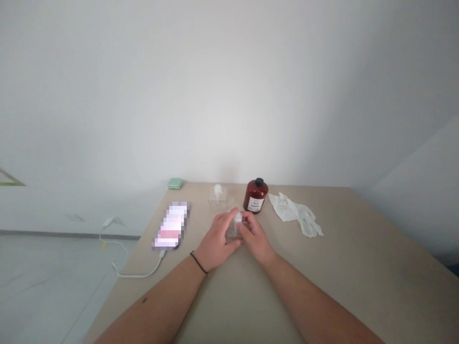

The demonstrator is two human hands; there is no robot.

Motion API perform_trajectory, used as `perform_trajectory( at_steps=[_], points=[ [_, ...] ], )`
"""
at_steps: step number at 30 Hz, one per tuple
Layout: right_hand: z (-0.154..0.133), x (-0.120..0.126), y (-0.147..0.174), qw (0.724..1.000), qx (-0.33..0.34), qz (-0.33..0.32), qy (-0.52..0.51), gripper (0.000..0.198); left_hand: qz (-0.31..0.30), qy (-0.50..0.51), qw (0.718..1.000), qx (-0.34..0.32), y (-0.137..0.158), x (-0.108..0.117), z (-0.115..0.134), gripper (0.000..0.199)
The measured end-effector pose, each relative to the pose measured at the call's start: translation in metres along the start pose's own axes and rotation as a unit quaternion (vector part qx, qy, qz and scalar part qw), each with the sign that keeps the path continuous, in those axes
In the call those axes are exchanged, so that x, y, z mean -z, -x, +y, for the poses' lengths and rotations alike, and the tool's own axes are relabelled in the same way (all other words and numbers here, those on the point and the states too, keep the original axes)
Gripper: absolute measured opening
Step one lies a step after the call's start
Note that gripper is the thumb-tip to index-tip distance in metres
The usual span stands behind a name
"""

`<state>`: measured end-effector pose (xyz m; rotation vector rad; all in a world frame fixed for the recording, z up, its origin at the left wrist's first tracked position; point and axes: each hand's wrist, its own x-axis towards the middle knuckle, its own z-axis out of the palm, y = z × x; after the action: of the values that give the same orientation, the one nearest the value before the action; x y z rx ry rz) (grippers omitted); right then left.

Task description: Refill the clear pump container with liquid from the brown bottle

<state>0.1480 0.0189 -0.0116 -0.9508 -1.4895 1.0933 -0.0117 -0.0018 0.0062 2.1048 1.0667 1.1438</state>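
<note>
At the middle of the table, my left hand (215, 241) is wrapped round a small clear bottle (232, 232), fingers on its far side and thumb on the near side. The bottle's white cap (238, 217) shows between my hands. My right hand (255, 237) has its thumb and fingers closed at the cap and upper part of the bottle. Most of the bottle is covered by my fingers. Just behind stands a dark red-brown bottle (256, 196) with a black cap and a white label, upright and apart from my hands.
A clear box-like holder (212, 197) with a white nozzle-like piece (218, 190) stands near the wall. White gloves (299, 215) lie at right. A phone (172, 225) on a white cable (143, 275) lies left, near the table edge. A green case (175, 183) sits at the back corner.
</note>
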Motion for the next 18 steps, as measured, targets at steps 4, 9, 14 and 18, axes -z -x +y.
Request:
perform_trajectory(
  at_steps=[4,9,14,18],
  points=[
    [-0.0010,-0.0003,-0.0002,1.000,0.000,-0.001,-0.004,0.033,-0.002,-0.002,1.000,0.002,-0.0001,0.0000,0.0001,0.078],
    [-0.0027,-0.0003,-0.0002,1.000,0.004,0.010,-0.003,0.035,-0.005,-0.004,1.000,0.007,-0.0001,0.0002,0.0002,0.080],
    [-0.0013,-0.0003,-0.0005,1.000,0.003,0.003,-0.004,0.035,-0.005,-0.002,1.000,0.010,-0.0011,0.0001,0.0008,0.079],
    [-0.0027,0.0002,-0.0003,1.000,0.012,0.008,0.004,0.035,-0.001,-0.004,1.000,0.009,-0.0007,-0.0005,0.0002,0.079]
  ],
)
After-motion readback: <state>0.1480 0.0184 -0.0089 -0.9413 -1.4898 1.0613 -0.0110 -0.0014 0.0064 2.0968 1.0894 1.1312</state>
